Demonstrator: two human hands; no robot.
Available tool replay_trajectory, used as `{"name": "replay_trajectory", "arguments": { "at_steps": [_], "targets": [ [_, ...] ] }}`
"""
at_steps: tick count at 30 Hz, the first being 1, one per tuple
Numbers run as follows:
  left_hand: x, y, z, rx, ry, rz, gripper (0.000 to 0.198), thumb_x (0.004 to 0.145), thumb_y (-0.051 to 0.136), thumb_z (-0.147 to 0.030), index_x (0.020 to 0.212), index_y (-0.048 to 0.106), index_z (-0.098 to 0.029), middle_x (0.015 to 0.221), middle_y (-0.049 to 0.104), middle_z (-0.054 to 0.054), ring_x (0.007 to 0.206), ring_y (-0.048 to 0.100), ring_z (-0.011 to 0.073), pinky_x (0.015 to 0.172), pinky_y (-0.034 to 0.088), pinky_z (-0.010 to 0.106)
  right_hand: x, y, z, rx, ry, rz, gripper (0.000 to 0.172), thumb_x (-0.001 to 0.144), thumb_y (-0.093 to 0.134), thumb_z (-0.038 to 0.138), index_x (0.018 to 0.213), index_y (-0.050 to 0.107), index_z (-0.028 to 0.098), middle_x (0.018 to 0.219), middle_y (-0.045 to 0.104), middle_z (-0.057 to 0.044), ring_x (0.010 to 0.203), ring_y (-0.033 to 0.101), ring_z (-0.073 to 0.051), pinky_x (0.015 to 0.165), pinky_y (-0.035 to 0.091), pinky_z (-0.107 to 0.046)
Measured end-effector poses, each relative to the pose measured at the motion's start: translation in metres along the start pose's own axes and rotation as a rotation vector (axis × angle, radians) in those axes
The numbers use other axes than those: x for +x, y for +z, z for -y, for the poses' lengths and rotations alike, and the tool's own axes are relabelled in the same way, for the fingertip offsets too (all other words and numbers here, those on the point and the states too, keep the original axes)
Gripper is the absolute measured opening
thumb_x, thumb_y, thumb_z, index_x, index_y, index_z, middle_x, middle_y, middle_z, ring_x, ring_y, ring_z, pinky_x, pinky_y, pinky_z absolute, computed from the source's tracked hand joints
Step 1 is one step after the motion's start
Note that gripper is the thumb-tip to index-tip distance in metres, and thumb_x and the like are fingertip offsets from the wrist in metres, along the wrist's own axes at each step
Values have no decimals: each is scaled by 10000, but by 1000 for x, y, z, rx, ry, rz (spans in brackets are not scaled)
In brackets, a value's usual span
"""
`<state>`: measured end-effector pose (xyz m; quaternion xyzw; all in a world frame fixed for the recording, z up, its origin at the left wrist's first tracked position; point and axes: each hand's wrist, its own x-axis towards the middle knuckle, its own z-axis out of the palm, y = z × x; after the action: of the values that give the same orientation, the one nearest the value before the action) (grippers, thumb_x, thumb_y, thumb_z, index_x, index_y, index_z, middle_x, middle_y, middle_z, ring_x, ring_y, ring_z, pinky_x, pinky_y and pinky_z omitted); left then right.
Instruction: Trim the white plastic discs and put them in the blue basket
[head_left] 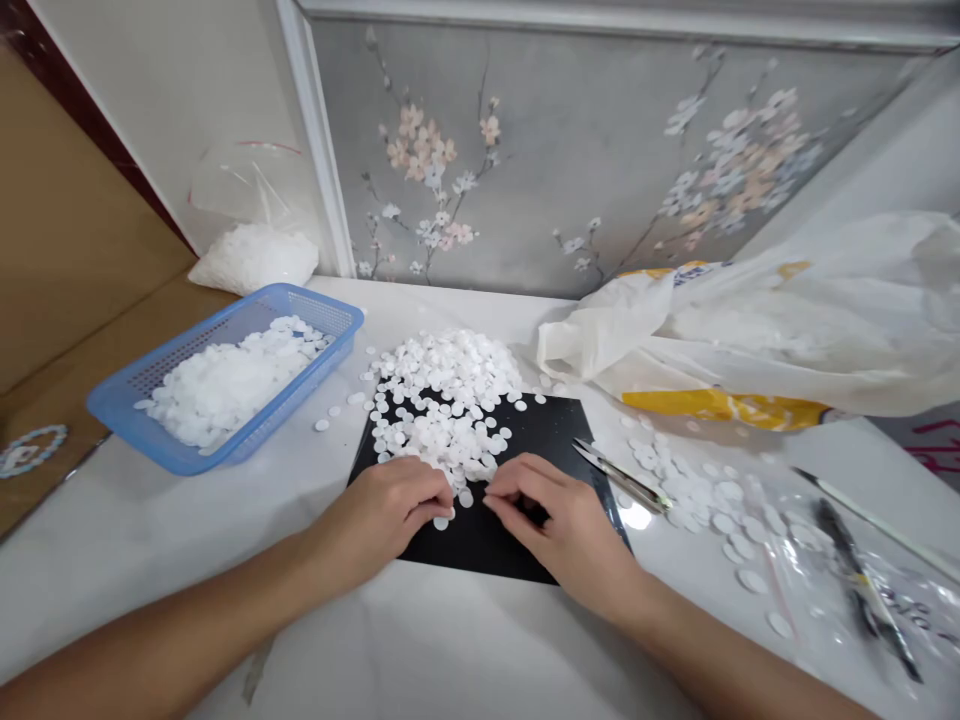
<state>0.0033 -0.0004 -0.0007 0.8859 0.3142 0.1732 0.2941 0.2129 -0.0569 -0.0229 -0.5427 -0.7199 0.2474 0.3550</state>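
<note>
Over a black mat (pixel 544 430), my left hand (pixel 390 510) has its thumb and forefinger closed on a small white disc (pixel 441 523) near its front part. My right hand (pixel 562 515) is opposite, its thumb and forefinger pinched together. Whatever may be between those right fingertips is too small to make out. Just beyond both hands lies a loose heap of white discs (pixel 442 440), with a larger pile (pixel 457 365) behind it at the mat's back edge. Metal thread snips (pixel 622 475) rest by the mat's right edge.
At the left stands a blue basket (pixel 300 395) partly filled with white discs, with a clear bag (pixel 255 258) of white material behind it. A white plastic bag (pixel 750 350) lies at the back right. Scattered discs, a black-handled tool (pixel 862 580) and clear plastic packaging lie nearer.
</note>
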Motion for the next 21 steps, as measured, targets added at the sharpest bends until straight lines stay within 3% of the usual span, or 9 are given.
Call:
{"name": "replay_trajectory", "arguments": {
  "at_steps": [4,7,16,21],
  "targets": [
    [1,2,-1,13,-2,16,155,864,513,-94,785,591,-202,768,635,-11,751,575,134,678,440,232,-3,0,2,179,225,1,106,902,506,288,871,588,227,723,646,9,591,588,-132,530,460,-240],
    [2,3,0,32,46,0,144,863,513,-87,846,595,-203,812,640,7,806,568,151,695,448,247,-1,3,4,122,164,30,116,885,517,235,852,628,227,732,635,7,593,576,-128,530,456,-236],
    [1,6,2,34,-28,-60,228,852,496,-36,974,574,-212,873,620,-9,839,561,138,734,452,248,5,12,0,-141,-50,13,156,904,478,175,919,630,207,784,598,-20,618,596,-136,591,500,-252],
    [6,10,-1,143,-31,-46,169,906,442,-99,892,582,-191,858,579,7,841,543,149,753,444,267,11,13,-2,-226,-90,35,205,928,433,173,935,636,205,799,581,-30,624,596,-142,598,501,-262]
  ]
}}
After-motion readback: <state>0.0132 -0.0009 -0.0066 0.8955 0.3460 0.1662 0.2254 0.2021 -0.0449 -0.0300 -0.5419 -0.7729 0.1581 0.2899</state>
